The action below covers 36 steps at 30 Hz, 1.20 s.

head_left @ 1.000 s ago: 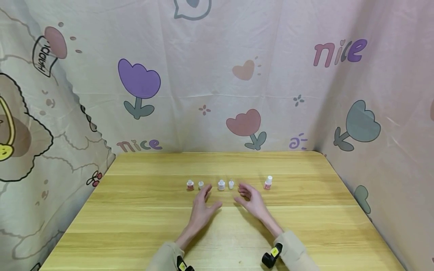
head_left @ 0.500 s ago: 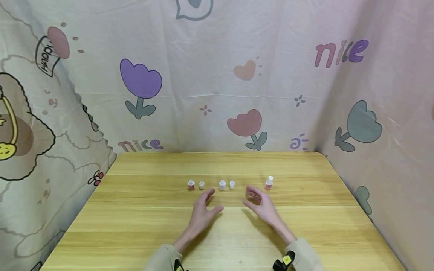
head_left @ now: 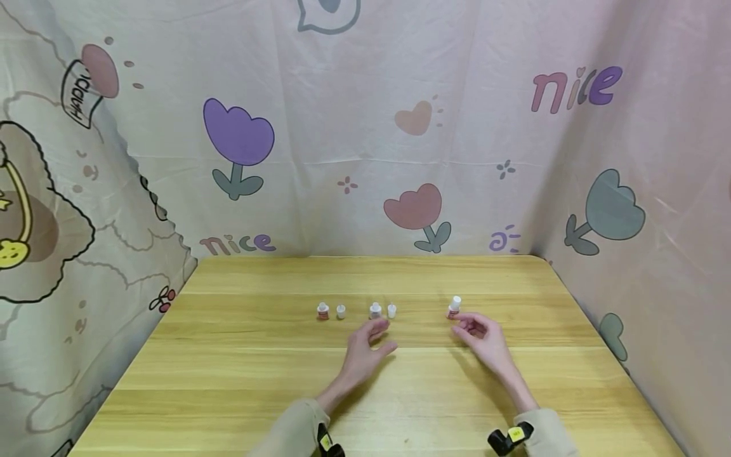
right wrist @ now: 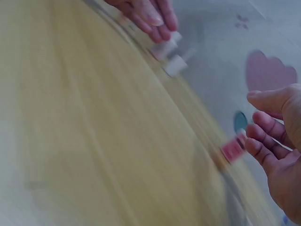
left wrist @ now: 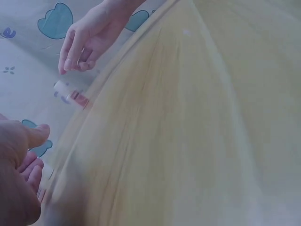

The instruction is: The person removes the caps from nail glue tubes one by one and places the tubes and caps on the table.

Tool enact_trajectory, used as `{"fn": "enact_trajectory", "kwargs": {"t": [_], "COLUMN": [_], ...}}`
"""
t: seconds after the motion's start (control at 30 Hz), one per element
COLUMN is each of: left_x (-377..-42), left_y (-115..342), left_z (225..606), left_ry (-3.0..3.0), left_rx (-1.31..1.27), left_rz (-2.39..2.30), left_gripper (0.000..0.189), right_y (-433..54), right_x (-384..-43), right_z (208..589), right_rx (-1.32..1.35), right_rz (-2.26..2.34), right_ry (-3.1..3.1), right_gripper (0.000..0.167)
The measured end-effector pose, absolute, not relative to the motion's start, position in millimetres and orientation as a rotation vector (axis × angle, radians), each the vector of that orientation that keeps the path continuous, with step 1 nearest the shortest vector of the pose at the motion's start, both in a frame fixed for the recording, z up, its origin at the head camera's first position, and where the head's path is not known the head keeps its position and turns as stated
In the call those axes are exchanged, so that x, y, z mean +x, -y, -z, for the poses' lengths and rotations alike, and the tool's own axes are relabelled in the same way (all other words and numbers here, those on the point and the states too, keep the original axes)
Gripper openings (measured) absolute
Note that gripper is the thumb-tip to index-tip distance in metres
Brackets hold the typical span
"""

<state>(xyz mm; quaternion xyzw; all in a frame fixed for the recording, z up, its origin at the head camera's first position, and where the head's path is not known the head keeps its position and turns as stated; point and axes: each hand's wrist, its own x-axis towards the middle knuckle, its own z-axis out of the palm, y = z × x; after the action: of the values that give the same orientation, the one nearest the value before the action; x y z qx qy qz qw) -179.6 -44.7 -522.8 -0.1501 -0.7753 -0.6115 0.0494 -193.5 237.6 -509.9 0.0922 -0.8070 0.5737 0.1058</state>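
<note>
Toward the right of the row stands a small capped bottle [head_left: 454,306] with a pink label and white cap. My right hand [head_left: 484,339] is beside it, fingers loosely bent; its fingertips overlap the bottle's base in the head view. In the right wrist view a gap shows between thumb and fingers, with the pink label [right wrist: 233,148] near the fingertips. My left hand [head_left: 365,352] hovers over the table, thumb and fingers apart, just in front of an uncapped whitish bottle [head_left: 375,308]. A loose white cap [head_left: 391,311] stands right of that bottle.
Farther left stand an uncapped bottle with a red label [head_left: 323,311] and another loose white cap [head_left: 341,311]. Everything rests on a wooden table [head_left: 257,368]. A printed curtain [head_left: 320,127] hangs behind the table and along its sides.
My right hand has moved right, from near the middle cap to the capped bottle. The left hand has shifted right, to in front of the whitish bottle. The bottles and caps stay in place.
</note>
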Motion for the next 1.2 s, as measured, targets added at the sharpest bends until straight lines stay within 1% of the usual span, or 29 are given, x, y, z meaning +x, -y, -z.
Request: {"fn": "enact_trajectory", "kwargs": {"t": [0.27,0.47,0.8,0.97,1.2], "left_x": [-202.3,-220.3,-241.0,-247.4,-250.1], "left_y": [5.5,-28.2,-66.9,-82.6,-95.1], "left_z": [520.7,525.3,520.6,517.1,518.2], "left_ry": [2.337,2.314,2.337,2.344,2.357], "left_rx": [-0.417,-0.394,-0.237,-0.233,-0.205], "left_rz": [1.987,2.071,2.119,2.105,2.053], "left_gripper": [0.051,0.049,0.049,0.051,0.045], "right_y": [-273.2,-288.2,-294.1,-296.0,-295.7], "right_x": [-194.3,-191.7,-186.4,-184.6,-180.7], "right_z": [506.5,505.9,503.4,502.4,502.1], "right_rx": [0.192,0.151,0.146,0.14,0.138], "right_rz": [-1.685,-1.679,-1.709,-1.703,-1.721], "right_ry": [2.369,2.369,2.348,2.349,2.35], "right_gripper": [0.032,0.032,0.034,0.033,0.033]}}
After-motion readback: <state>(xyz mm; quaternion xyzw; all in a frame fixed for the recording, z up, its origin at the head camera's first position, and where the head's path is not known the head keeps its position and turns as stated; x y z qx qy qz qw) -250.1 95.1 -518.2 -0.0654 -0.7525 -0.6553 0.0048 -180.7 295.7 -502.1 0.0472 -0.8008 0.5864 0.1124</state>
